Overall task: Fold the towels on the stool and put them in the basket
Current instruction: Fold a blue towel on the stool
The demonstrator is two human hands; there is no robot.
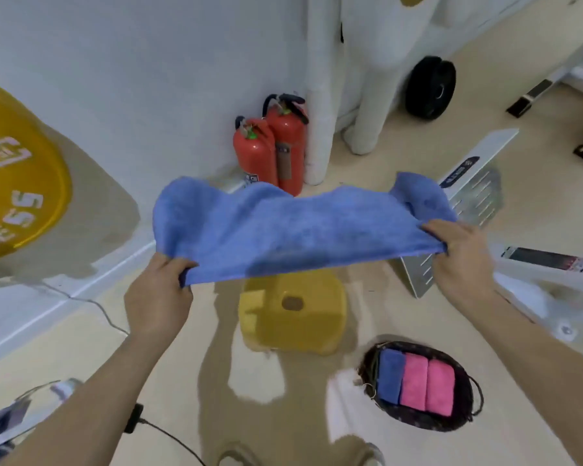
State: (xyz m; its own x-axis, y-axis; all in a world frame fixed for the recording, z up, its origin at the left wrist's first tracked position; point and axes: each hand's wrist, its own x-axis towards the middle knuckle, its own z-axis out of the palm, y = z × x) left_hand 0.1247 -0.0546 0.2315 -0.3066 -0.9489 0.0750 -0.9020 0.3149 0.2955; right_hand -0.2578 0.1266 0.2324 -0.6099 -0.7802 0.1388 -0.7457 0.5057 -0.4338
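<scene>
Above the yellow stool (293, 311): one blue towel (293, 227), stretched flat, left hand (159, 290) and right hand (458, 260) each pinching a near corner, apparently to square it for folding. Right of stool: basket (468, 422) holding three folded towels (418, 381).

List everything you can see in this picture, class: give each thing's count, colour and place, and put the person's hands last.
towel: 1, blue, held spread in the air above the stool
stool: 1, yellow, floor, centre
basket: 1, dark, floor, right of stool
folded towels: 3, one blue, two pink, side by side in basket
extinguishers: 2, red, by the wall
plate: 1, yellow, far left
wheel: 1, black, upper right
hands: left and right, each gripping a towel corner
</scene>
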